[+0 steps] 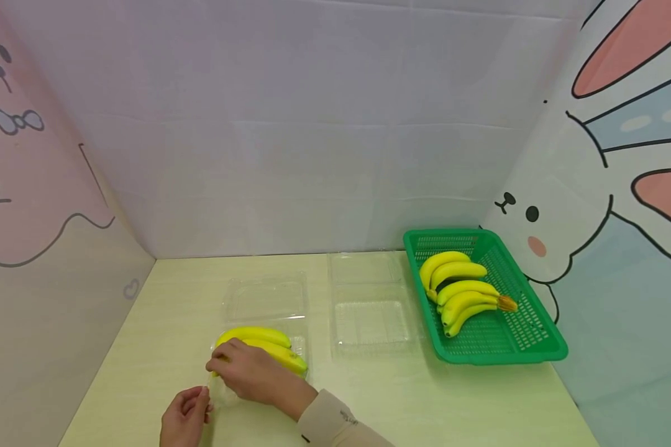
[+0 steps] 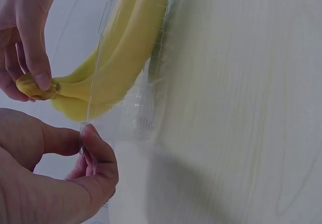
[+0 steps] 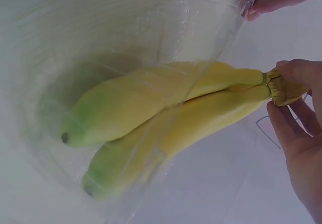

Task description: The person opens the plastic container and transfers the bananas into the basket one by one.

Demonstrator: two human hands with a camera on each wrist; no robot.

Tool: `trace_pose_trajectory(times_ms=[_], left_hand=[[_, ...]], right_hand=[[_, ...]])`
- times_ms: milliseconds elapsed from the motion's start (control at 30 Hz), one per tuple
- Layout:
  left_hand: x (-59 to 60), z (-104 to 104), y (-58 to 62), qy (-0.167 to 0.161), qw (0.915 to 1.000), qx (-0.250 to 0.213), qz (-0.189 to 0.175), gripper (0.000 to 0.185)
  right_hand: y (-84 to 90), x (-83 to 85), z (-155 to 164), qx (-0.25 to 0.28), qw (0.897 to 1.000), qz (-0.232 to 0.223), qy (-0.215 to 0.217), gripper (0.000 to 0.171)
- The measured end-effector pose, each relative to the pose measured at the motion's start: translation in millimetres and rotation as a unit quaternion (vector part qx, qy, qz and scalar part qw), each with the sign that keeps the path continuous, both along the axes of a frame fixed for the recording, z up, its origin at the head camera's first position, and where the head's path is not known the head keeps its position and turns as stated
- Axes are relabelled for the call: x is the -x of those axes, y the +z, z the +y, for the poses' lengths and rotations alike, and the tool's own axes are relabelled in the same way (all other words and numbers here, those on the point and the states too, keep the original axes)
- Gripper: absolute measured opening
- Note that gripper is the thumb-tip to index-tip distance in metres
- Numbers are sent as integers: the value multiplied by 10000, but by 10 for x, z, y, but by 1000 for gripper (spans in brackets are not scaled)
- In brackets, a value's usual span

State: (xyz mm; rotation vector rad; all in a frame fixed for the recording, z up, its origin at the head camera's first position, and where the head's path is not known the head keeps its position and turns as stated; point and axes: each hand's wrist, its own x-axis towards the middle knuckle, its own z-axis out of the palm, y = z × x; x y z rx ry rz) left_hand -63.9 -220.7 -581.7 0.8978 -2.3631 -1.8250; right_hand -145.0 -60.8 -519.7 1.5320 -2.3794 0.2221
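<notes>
- right hand (image 1: 251,371) pinches the brown stem end of a pair of bananas (image 1: 265,346), thumb and fingers curled round the stem (image 3: 282,85).
- left hand (image 1: 186,416), just beside it and nearer the person, pinches the near corner of the clear plastic box (image 2: 121,58) between thumb and forefinger.
- bananas lie partly inside that clear plastic box, their long axis running from the stem at the right hand away toward the right, green tips (image 3: 75,133) deepest in the box.
- the right hand is the one on the fruit; the left touches only plastic.
- a second clear box (image 1: 371,307) lies open on the counter (image 1: 369,397), to the right.
- a green basket (image 1: 537,347) farther right holds a bunch of bananas (image 1: 461,292), well apart from both hands.
</notes>
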Motion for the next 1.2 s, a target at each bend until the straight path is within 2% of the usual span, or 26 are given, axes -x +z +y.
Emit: trace_pose_trajectory(times_ms=[233,467,833,1200], left_hand=[[-15,-4,18,10,10000,10,89,30],[-12,1,32,13,10000,42,85,31],[-46,-7,56,140,9996,-26,252,30],[-45,-14,70,127,9997,-76,216,28]], right_hand=[[66,21,61,290,9995,111,-61,17],[153,49,122,336,9992,158,-169,19],[204,105,226,592,9969,519,-47,21],[279,117,352,744,9962,454,-54,23]])
